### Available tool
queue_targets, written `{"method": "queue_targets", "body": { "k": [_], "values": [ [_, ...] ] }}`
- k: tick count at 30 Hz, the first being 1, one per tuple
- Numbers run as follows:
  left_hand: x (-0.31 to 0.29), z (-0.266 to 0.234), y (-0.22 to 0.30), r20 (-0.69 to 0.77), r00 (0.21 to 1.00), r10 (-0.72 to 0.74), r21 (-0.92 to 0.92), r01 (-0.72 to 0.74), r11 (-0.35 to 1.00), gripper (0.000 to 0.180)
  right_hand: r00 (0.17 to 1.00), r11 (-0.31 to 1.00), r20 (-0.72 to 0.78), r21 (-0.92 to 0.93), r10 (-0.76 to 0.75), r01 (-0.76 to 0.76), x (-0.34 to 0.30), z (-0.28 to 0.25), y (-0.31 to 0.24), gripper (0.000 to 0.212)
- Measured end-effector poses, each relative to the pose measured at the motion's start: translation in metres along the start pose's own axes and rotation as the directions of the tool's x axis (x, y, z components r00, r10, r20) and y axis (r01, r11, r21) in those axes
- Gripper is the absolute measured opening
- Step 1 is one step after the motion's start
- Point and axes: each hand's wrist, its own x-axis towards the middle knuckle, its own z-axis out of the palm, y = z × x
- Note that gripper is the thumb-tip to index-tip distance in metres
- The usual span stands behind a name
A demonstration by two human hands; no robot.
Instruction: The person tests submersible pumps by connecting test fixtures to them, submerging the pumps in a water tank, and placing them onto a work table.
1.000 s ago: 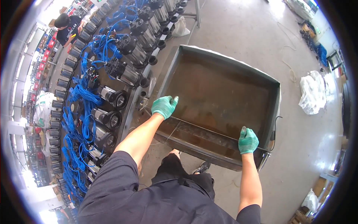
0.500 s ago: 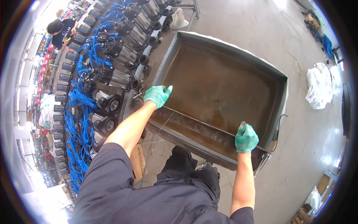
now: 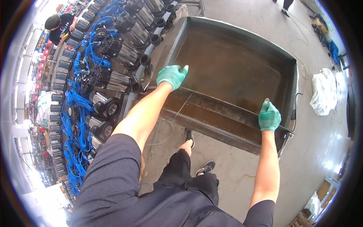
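A big rectangular metal tank (image 3: 237,27) stands in front of me, with murky brown water (image 3: 227,64) in it. Across its near part runs a thin metal bar (image 3: 221,101), parting off a narrow strip along the near side. My left hand (image 3: 172,77), in a green glove, is closed on the bar near its left end, thumb pointing outward. Also gloved in green, my right hand (image 3: 269,116) is closed on the bar near its right end, thumb up. The undersides of both grips are hidden. Both arms reach well forward.
Along the left stand rows of steel pumps (image 3: 113,77) with blue cable coils (image 3: 81,100). A person (image 3: 62,30) is at the far left, and another person's leg (image 3: 287,5) shows at the top right. White plastic sheeting (image 3: 325,92) lies on the right-hand floor. A thin hose (image 3: 172,132) lies near my feet.
The tank has moved forward, away from my body, with both hands still on the bar. My arms are straighter and my feet now show. A leg has come into view at the top right.
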Motion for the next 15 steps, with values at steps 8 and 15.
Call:
{"method": "queue_targets", "body": {
  "k": [8, 15],
  "values": [
    [0.059, -0.020, 0.038, 0.007, 1.000, 0.004, -0.021, -0.004, 1.000, 0.061, 0.997, 0.997, 0.044, -0.061, 0.060, -0.057, 0.075, 0.017, 0.002, 0.054],
    [0.121, -0.032, 0.062, -0.020, 1.000, 0.008, 0.019, -0.007, 1.000, 0.057, 0.995, 0.993, 0.045, -0.080, 0.087, -0.083, 0.141, 0.038, 0.003, 0.056]
  ]
}}
